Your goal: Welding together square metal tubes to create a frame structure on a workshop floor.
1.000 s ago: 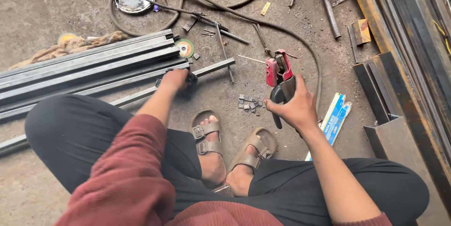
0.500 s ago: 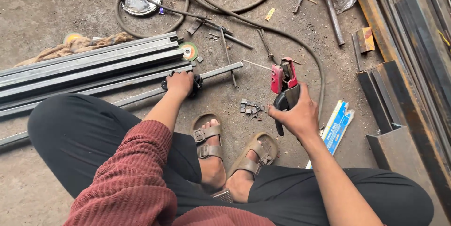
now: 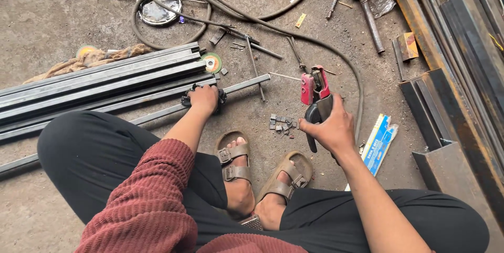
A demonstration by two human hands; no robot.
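— On a gritty concrete floor point(image 3: 47, 16), what do you see?

— I see steel tubes point(image 3: 100, 82) stacked left, hoses point(image 3: 252, 19) looping above, a hammer point(image 3: 367, 8) upper right, dark steel sections point(image 3: 462, 74) along the right.

— And the hands?

— My left hand point(image 3: 203, 99) grips a dark clamp point(image 3: 220, 97) on a tube. My right hand point(image 3: 328, 127) is closed round a red electrode holder point(image 3: 313, 89), just above small metal pieces point(image 3: 281, 124).

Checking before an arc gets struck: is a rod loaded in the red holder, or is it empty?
Empty, it seems. The right hand grips the holder by its handle, and no rod sticks out of its red jaws.
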